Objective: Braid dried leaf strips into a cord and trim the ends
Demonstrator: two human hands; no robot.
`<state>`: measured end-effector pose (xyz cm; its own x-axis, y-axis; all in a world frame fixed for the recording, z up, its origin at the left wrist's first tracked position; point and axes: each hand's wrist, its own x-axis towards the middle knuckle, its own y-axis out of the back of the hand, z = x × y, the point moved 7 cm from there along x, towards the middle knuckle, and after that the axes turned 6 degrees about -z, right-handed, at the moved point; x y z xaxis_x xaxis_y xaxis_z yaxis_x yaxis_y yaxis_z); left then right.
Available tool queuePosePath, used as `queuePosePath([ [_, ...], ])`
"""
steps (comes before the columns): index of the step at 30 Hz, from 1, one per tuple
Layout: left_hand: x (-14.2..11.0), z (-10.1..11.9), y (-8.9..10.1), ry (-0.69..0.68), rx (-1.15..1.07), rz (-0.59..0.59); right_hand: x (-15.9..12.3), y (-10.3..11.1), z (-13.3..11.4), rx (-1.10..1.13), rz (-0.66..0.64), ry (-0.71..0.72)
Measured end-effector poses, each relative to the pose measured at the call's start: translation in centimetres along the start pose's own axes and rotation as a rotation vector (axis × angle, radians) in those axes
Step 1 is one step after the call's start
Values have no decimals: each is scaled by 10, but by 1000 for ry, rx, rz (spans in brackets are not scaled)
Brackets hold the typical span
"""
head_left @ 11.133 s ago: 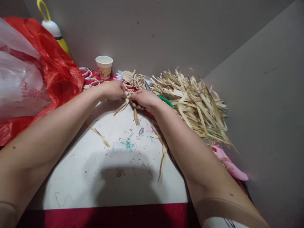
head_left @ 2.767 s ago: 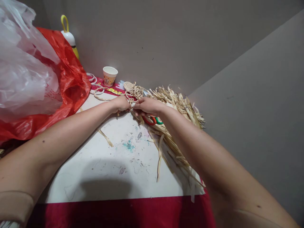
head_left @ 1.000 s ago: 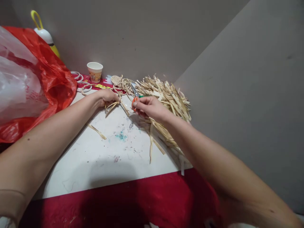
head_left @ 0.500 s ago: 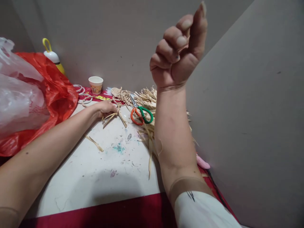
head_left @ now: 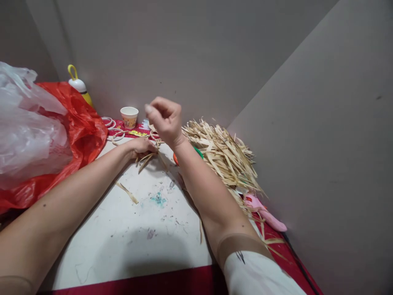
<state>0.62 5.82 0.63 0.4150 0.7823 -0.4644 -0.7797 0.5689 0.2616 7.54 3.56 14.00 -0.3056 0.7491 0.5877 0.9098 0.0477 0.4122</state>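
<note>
Right hand [head_left: 164, 119] has dropped from high near the camera to just above the far end of the white board [head_left: 129, 237] — fingers curled loosely together, holding nothing visible. Left hand [head_left: 141, 146] unchanged — closed on the straw braid [head_left: 150, 155], pinned to the board. Scissors [head_left: 199, 152] mostly hidden behind the right forearm.

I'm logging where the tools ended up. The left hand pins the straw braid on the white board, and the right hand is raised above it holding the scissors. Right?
Not quite. In the head view the right hand is raised but holds no scissors; the scissors lie on the white board behind that forearm, beside the straw pile. The left hand does pin the straw braid there.
</note>
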Motion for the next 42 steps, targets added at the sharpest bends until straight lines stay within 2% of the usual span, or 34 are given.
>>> queuePosePath([
  [2, 1, 0, 0, -23, -60, -5, 1, -6, 0, -105, -52, 39],
  [4, 1, -1, 1, -19, -85, 11, 8, -2, 6, -152, -57, 26],
  [7, 2, -3, 3, 12, -38, 38, 22, 8, 32, -145, -70, -116],
  [9, 4, -3, 4, 16, -10, 43, 24, 11, 56, -134, -143, -254],
  [12, 5, -3, 4, -1, 7, 49, 12, 12, 92, -221, -292, -433],
  [15, 5, -4, 3, 3, 17, 47, -3, 12, 114, -414, -367, -488],
  [18, 4, -6, 3, 23, 33, 61, -15, 5, 127, -487, -433, -543],
  [25, 10, -7, 5, 10, 135, 89, -21, -2, 140, -446, -406, -513],
  [31, 7, -4, 4, 11, 129, 111, -27, -6, 155, -428, -412, -507],
  [38, 4, 0, 1, -9, 136, 107, -26, 0, 148, -449, -389, -448],
  [42, 5, -1, 2, -5, 151, 119, -25, 3, 147, -382, -354, -447],
])
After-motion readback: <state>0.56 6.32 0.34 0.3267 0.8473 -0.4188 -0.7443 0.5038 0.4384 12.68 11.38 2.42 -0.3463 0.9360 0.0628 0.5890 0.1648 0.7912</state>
